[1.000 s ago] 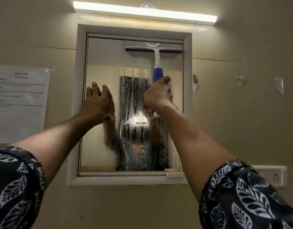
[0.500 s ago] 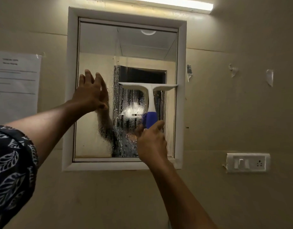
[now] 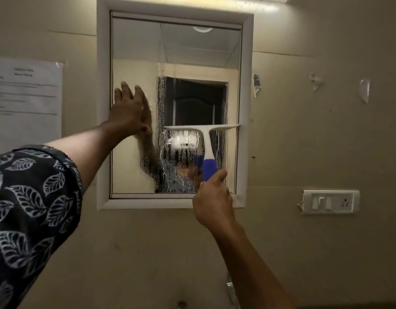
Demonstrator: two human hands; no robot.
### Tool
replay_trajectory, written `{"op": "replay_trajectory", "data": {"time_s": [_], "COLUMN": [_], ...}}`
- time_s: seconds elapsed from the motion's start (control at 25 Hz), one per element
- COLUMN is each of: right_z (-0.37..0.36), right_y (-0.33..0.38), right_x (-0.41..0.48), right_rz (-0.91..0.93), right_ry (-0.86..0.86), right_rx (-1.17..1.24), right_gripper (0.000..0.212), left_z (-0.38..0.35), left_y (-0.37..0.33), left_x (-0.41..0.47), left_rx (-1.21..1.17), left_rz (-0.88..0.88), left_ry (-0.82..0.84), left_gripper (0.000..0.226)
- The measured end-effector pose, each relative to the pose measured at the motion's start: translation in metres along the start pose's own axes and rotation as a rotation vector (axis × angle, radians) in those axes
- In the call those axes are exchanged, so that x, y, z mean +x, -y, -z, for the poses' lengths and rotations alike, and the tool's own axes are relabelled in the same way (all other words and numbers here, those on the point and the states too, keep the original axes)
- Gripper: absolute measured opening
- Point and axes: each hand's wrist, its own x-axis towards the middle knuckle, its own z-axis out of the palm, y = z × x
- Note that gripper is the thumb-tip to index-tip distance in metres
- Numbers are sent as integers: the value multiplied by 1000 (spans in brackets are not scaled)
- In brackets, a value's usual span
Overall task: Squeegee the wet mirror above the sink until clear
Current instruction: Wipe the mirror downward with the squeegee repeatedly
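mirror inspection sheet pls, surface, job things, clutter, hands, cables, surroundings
surface: mirror clear above the blade on the right side; droplets and streaks below the blade and in a strip down the middle
job's things: squeegee blade level on the glass, its right end at the white frame
clutter: torn tape scraps stuck to the beige wall
grippers: left hand flat on the mirror's left part, fingers straight; right hand grips the squeegee's blue handle
cables: nothing seen
surroundings: paper notice left of the mirror; switch and socket plate lower right
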Motion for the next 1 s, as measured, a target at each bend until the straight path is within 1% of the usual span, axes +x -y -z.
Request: {"op": "replay_trajectory", "data": {"time_s": [0.08, 0.16, 0.24, 0.36, 0.44, 0.6, 0.72, 0.88, 1.0], "right_z": [3, 7, 17, 45, 63, 83, 82, 83, 89], "right_y": [-1, 3, 16, 65, 103, 149, 157, 161, 161], "right_x": [1, 2, 10, 53, 85, 134, 146, 149, 148], "right_rz": [21, 96, 187, 337, 373, 356, 348, 237, 186], "right_ry": [3, -26, -86, -161, -167, -196, -187, -160, -150], "right_rx": [35, 95, 175, 222, 248, 137, 77, 73, 11], "right_gripper": [29, 24, 23, 18, 16, 21, 23, 24, 28], "left_z": [0, -2, -5, -6, -7, -8, -7, -6, -6], "left_y": [-1, -1, -1, 1, 3, 4, 3, 3, 4], "left_x": [0, 1, 1, 5, 5, 7, 8, 8, 9], "left_rx": [0, 7, 14, 15, 11, 25, 33, 19, 14], "left_rz": [1, 6, 18, 10, 2, -3, -4, 4, -1], "left_ry": [-2, -4, 2, -10, -14, -13, -14, 1, -7], "left_gripper": [117, 117, 118, 118, 118, 117, 116, 117, 119]}}
